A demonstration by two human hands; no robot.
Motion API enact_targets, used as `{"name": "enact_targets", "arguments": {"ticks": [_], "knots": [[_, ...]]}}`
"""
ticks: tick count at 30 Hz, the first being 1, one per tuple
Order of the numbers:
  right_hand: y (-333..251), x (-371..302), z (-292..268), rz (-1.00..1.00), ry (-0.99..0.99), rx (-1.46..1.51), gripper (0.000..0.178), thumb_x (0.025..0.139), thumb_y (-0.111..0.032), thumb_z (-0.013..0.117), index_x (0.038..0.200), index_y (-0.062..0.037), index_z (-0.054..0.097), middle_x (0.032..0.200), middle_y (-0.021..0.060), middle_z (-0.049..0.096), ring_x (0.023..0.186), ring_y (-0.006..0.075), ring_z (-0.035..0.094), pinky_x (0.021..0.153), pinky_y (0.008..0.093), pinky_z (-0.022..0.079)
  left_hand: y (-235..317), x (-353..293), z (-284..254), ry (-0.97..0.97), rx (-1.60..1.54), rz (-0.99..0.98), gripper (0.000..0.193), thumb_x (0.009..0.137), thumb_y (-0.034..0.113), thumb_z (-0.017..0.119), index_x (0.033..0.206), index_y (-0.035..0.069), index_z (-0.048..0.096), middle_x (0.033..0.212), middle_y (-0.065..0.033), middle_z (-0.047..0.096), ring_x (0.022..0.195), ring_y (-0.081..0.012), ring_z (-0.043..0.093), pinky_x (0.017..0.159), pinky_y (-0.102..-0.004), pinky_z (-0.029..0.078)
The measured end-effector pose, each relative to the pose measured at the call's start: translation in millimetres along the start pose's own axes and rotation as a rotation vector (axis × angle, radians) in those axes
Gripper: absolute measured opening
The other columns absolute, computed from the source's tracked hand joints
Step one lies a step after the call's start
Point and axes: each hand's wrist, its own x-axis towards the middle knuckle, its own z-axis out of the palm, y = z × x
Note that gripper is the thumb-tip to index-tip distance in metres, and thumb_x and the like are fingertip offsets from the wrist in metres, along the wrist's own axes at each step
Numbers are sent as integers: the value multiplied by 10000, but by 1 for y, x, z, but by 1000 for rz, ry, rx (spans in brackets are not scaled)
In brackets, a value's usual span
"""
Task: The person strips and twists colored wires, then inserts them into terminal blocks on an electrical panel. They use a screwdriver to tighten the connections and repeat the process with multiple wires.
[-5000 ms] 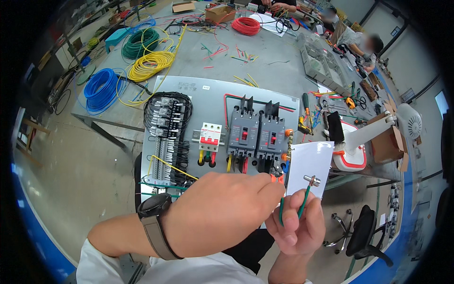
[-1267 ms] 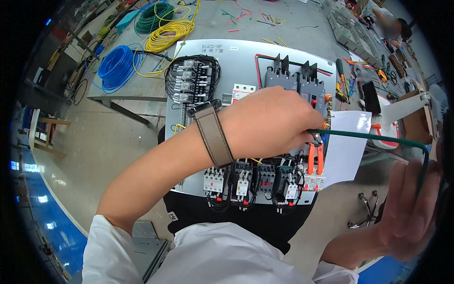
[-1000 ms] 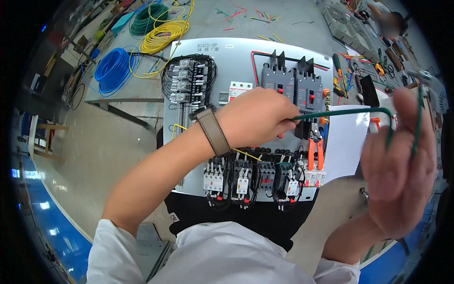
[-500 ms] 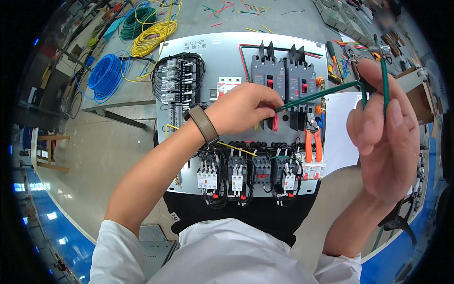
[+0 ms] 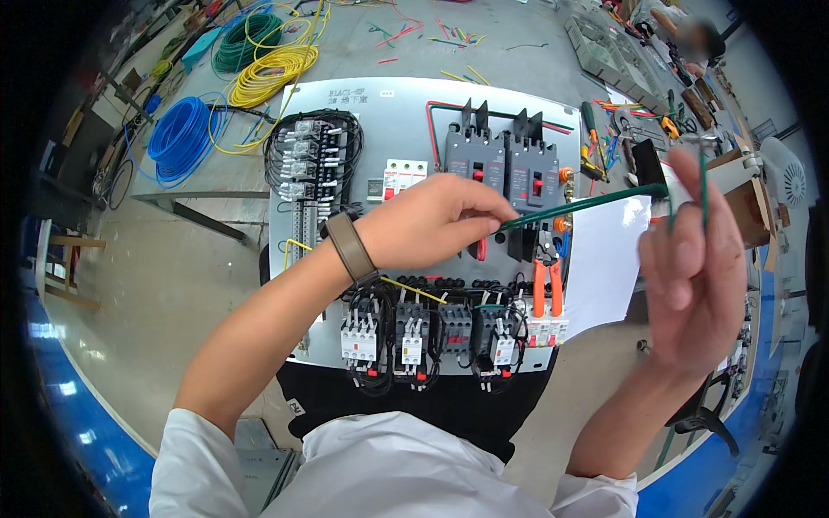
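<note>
My left hand [image 5: 436,220], with a brown watch strap on its wrist, pinches a green wire [image 5: 587,204] over the mounting plate [image 5: 401,125]. The wire runs rightward in doubled strands. At its far bend, my right hand [image 5: 695,268] holds it between raised fingers, blurred, to the right of the plate. Below the left fingertips hangs a short red piece [image 5: 481,250]. Two dark grey circuit breakers [image 5: 528,177] with red levers stand just behind the left fingers. Wire strippers [image 5: 547,289] with orange handles lie on the plate's right part.
Contactors [image 5: 358,339] with black wiring line the plate's near edge; relays [image 5: 304,147] stand at its left. Blue [image 5: 181,138], yellow [image 5: 275,73] and green [image 5: 246,43] wire coils lie far left. White paper [image 5: 600,259] adjoins the plate. A person [image 5: 691,39] is at the far right.
The view has shifted, so the plate appears farther left and slightly lower. Both hands keep hold of the green wire. A person has come into sight at the far right.
</note>
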Motion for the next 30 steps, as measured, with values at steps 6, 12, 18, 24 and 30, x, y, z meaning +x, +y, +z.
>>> {"name": "enact_targets", "arguments": {"ticks": [6,12,18,24,30], "knots": [[-27,12,-21,-35,114,212,606,1176,-145,403,1664,108,147,882,2,605,618,22,435,601,236,356,32,7,-7,-54,-41,35,259,1029,104,694,1263,26,771,1018,-60,769,916,-119,690,854,-307,567],[-30,16,-57,18,173,348,574,1174,-102,399,1663,108,185,729,-13,440,588,27,387,602,249,319,39,10,-9,-71,-45,167,267,1026,165,719,1228,-4,769,951,-51,752,831,-105,652,761,-278,545],[-29,8,-73,31,221,459,554,1155,-91,448,1617,151,259,792,10,545,604,26,408,562,236,329,53,5,-8,-97,-39,127,224,985,151,712,1111,-28,762,865,-41,736,758,-104,633,715,-298,545],[-28,9,-46,102,269,423,554,1144,-76,447,1624,132,265,725,-19,504,586,31,448,545,223,334,46,1,-3,19,112,233,187,901,120,720,1021,-23,722,802,-82,697,721,-143,633,720,-313,549],[-37,6,-27,79,130,486,536,1184,-201,368,1618,107,296,862,-10,612,629,51,479,633,245,389,46,8,4,83,272,219,152,888,117,755,955,13,665,777,-116,707,705,-238,696,686,-360,557]]}}
